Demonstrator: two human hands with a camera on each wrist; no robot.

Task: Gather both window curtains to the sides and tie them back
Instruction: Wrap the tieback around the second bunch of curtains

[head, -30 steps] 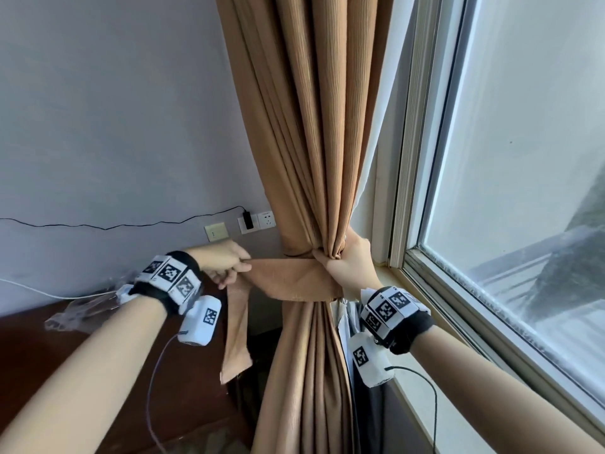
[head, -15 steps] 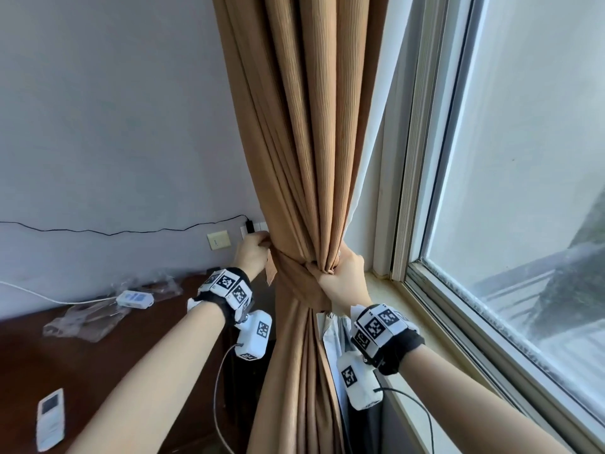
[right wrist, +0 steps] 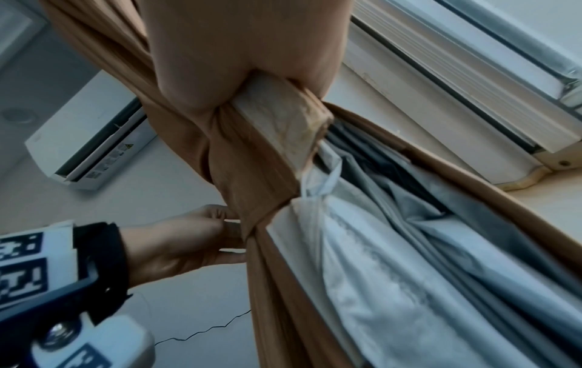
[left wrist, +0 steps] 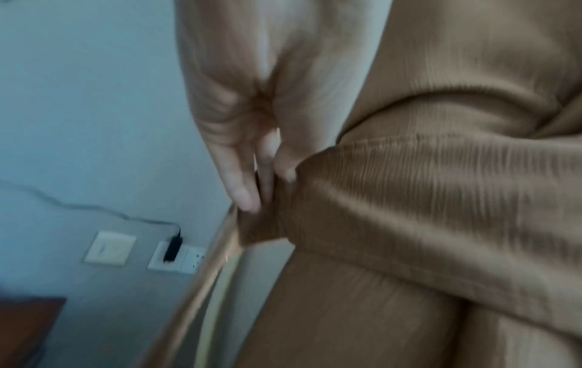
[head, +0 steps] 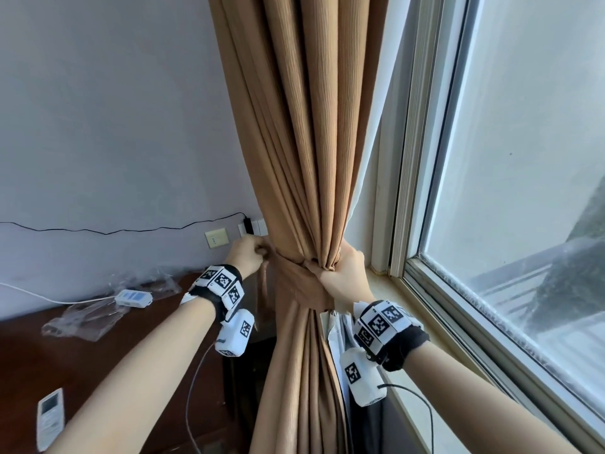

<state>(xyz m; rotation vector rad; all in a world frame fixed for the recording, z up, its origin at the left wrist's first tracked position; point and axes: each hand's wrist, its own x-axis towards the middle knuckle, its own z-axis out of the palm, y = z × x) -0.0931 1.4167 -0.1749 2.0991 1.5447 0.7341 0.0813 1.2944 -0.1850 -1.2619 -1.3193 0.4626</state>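
A tan ribbed curtain (head: 304, 142) hangs bunched beside the window, cinched at waist height by a matching tan tie-back band (head: 294, 283). My left hand (head: 248, 257) is at the band's left end by the wall, pinching it (left wrist: 267, 189) between thumb and fingers. My right hand (head: 343, 276) grips the band's other end together with the gathered folds on the window side. In the right wrist view the band (right wrist: 252, 159) wraps the bundle, with the pale grey lining (right wrist: 362, 249) spilling below it and my left hand (right wrist: 189, 239) behind.
A dark wooden desk (head: 98, 371) stands at the left with a white remote (head: 50, 417), a small white device (head: 134, 297) and plastic wrap. Wall sockets (head: 252, 226) and a switch (head: 216, 238) sit behind my left hand. The window sill (head: 425, 339) and glass (head: 523, 158) fill the right.
My left hand has carried the band's loose end from out at the left round to the wall side of the curtain. The band now sits tight around the bundle. My right hand kept its hold.
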